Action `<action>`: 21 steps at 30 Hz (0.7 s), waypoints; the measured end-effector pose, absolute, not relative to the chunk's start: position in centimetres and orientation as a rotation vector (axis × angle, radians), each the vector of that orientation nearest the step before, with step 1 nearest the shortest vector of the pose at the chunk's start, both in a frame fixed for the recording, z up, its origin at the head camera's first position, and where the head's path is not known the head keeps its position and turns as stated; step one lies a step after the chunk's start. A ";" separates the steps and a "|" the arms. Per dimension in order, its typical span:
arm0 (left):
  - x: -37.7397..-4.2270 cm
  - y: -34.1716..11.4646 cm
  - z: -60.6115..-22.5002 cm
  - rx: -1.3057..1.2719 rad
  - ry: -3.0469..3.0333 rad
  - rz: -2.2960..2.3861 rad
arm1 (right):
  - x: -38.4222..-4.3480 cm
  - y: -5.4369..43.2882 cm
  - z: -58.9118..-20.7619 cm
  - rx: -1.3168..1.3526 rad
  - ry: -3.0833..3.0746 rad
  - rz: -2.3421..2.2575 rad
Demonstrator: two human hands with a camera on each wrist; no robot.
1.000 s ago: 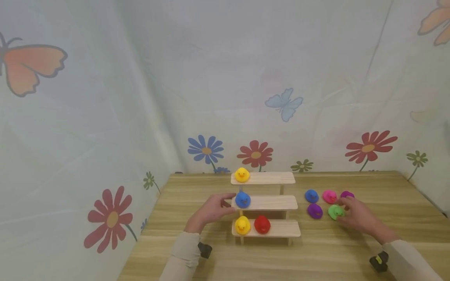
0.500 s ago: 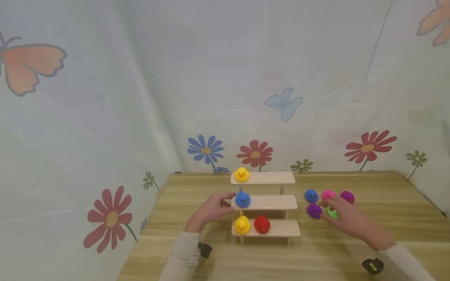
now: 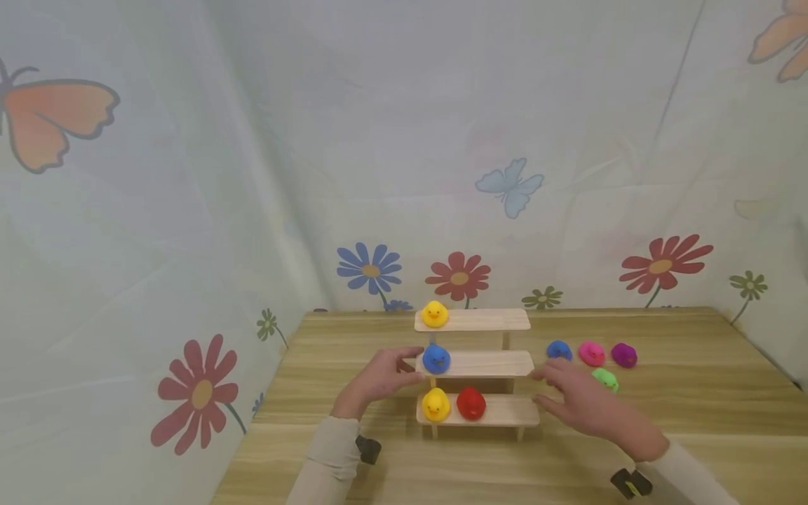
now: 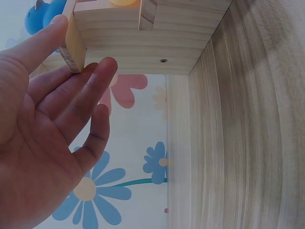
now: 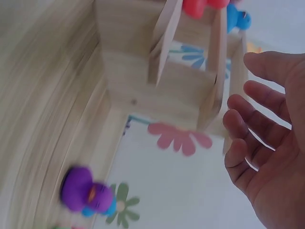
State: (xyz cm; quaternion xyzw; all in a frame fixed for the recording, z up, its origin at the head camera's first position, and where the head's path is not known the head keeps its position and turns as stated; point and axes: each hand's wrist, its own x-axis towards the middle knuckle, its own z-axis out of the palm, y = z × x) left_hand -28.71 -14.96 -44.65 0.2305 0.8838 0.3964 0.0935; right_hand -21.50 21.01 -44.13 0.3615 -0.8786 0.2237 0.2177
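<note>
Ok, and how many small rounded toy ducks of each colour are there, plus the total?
Yellow toy ducks: 2
Blue toy ducks: 2
Purple toy ducks: 2 (one shows only in the right wrist view)
Red toy duck: 1
Pink toy duck: 1
Green toy duck: 1
Total: 9 toy ducks

Pale three-tier wooden shelf [image 3: 482, 364], upright; a blue duck [image 3: 436, 359] sits at its left middle, seemingly facing forward.

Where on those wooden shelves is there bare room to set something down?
On the pale wooden three-tier stand, bare board lies right of the top yellow toy duck, the middle blue toy duck and, more narrowly, the bottom red toy duck. It's crowded past the right hand, where a pink toy duck and green toy duck sit among others.
</note>
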 end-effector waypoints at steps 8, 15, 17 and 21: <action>-28.7 -15.0 -44.7 0.671 2.619 1.184 | -21.5 18.0 -44.2 0.999 -2.530 0.639; -28.7 -14.9 -44.8 0.651 2.623 1.166 | -21.2 15.7 -44.3 1.000 -2.649 0.717; -28.7 -14.9 -44.7 0.650 2.627 1.161 | -21.2 15.1 -44.4 1.005 -2.661 0.708; -28.8 -14.9 -44.7 0.656 2.631 1.158 | -21.4 14.0 -44.6 1.033 -2.648 0.684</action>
